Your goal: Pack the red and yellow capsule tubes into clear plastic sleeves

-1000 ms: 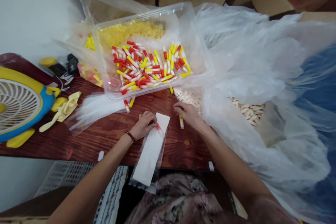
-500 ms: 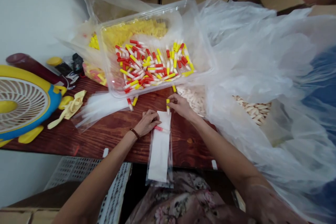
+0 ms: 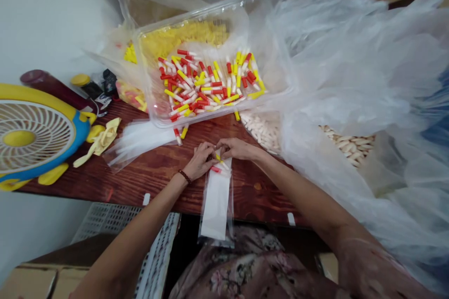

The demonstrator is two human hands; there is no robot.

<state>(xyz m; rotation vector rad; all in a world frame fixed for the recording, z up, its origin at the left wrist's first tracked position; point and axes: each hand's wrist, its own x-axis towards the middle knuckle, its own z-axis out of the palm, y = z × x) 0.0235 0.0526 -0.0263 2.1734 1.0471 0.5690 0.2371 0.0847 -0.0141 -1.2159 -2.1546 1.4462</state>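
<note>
A clear plastic sleeve (image 3: 230,212) with a white paper strip (image 3: 214,208) inside lies over the table's front edge. At its upper left edge, my left hand (image 3: 200,161) is closed on the sleeve's mouth. My right hand (image 3: 238,149) meets it there, fingers pinched around a short yellow-and-white stick (image 3: 218,157) that tilts over the sleeve's top. Just below, a red-and-white stick (image 3: 215,169) lies crosswise at the upper end of the sleeve; whether it is fully inside I cannot tell. Fingertips partly hide the sleeve's mouth.
Behind my hands stands a clear plastic tray (image 3: 224,111) of red-, yellow- and white-coloured sticks. Flat clear sleeves (image 3: 143,138) lie to the left, near a yellow-and-blue fan (image 3: 38,133). White pieces (image 3: 261,131) and large plastic bags (image 3: 333,65) are at the right.
My right hand has moved left and slightly down with the yellow-and-white stick, from beside the sleeve's top to its mouth against my left hand. The view has shifted slightly.
</note>
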